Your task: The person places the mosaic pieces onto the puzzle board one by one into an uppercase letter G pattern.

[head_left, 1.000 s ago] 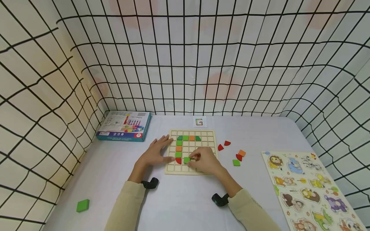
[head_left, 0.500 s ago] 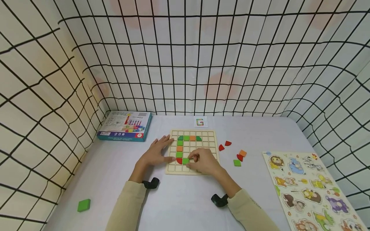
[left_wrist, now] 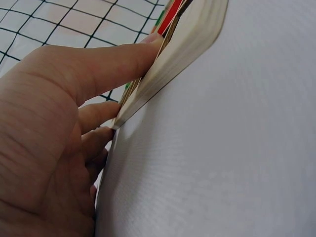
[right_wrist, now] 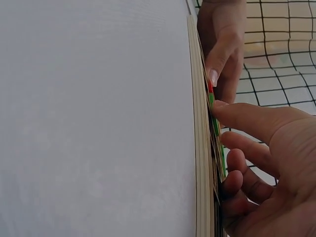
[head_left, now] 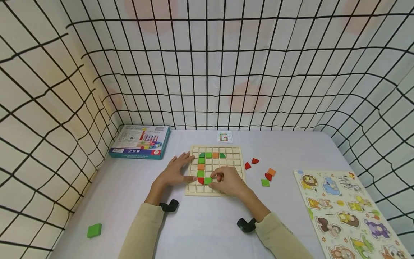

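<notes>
On the white table (head_left: 200, 230), flat left hand (head_left: 173, 174) steadies the board (head_left: 237, 154); right hand (head_left: 228, 181) pinches a green tile (head_left: 208, 180).

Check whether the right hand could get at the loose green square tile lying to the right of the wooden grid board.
Probably yes. The right hand rests on the wooden grid board, and the loose green square tile lies close beside it on bare table, with nothing between them.

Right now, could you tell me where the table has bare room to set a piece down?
Bare table lies between the loose green block and the animal puzzle. It is crowded right of the grid board, where loose pieces lie.
</notes>
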Available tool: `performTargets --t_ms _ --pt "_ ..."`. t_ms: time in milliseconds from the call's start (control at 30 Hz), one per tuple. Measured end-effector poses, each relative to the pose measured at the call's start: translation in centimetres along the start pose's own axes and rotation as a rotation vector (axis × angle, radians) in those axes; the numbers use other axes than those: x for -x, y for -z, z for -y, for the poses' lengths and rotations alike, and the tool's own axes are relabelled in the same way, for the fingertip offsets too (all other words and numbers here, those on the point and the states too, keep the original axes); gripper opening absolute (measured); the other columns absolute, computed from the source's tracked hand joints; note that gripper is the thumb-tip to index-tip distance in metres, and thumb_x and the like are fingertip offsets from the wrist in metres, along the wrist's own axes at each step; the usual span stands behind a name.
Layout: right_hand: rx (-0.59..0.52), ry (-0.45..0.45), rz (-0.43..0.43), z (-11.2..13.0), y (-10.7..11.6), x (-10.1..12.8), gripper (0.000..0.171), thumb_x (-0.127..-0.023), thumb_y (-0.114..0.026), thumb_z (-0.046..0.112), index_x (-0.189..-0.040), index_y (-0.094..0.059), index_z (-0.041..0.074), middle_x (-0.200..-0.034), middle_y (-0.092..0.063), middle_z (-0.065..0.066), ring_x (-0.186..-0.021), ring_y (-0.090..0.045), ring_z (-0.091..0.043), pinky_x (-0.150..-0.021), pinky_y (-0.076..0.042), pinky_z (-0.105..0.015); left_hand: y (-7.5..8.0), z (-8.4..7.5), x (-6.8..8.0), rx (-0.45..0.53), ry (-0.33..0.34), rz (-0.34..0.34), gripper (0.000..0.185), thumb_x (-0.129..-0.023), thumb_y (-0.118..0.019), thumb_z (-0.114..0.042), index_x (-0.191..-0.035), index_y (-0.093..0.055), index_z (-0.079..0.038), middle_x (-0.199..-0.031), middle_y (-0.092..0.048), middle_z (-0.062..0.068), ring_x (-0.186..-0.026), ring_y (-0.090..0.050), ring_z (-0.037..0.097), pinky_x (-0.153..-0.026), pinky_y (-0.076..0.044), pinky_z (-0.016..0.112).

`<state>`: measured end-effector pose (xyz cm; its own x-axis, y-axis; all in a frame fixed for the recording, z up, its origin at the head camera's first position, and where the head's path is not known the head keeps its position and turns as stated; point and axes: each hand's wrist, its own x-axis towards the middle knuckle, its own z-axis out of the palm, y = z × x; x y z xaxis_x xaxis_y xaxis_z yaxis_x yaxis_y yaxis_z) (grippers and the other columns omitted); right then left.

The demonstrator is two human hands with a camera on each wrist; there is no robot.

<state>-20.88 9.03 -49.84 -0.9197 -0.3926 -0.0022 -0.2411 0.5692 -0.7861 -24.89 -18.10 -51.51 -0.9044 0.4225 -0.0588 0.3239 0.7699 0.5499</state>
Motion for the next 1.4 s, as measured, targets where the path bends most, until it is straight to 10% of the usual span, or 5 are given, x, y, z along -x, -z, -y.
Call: performTargets --t_ms 1400 --pt "0.229 -0.167 -0.214 -8.5 13.0 6.2 0.029 -0.086 -0.083 0.021 -0.111 -0.077 0.008 -0.081 -0.062 -0.001 -0.076 -0.051 -0.017 -0.065 -0.043 -0.027 0.2 -0.7 0.3 0.016 0.011 0.002 0.092 -0.084 -0.076 -0.053 -0.161 -0.038 -0.02 -0.172 -0.023 0.004 -0.162 -0.014 0.027 -0.132 -0.004 0.055"
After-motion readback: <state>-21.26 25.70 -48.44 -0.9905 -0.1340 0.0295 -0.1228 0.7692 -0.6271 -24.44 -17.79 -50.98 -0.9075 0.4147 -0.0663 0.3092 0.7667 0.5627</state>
